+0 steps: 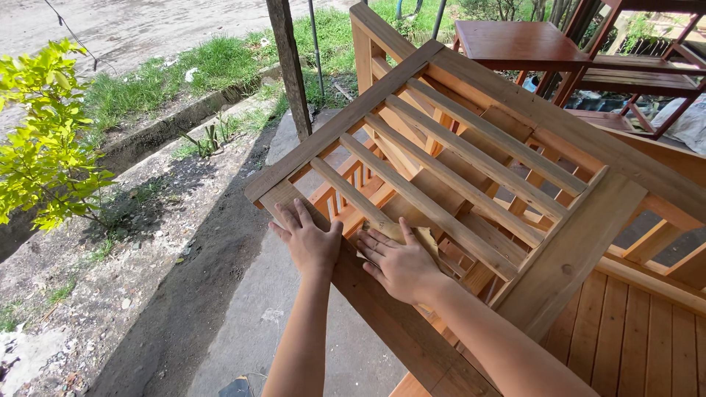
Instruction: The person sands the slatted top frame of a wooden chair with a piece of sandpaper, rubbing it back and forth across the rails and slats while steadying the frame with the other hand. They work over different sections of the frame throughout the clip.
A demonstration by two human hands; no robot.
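Unvarnished timber slats of a tilted frame are steadied outdoors, the left hand and right hand pressed flat, side by side, on its lower rail, gripping nothing.

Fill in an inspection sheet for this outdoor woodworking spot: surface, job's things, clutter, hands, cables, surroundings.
Surface: concrete slab beside bare soil.
Job's things: unfinished slatted wooden frame, tilted, with more wooden pieces beneath it.
Clutter: small debris on the soil; nothing seen on the frame.
Hands: left hand flat on the frame's lower rail; right hand flat across a slat end; both empty.
Cables: thin wire at the top left.
Surroundings: green shrub, grass, wooden post, reddish finished table.
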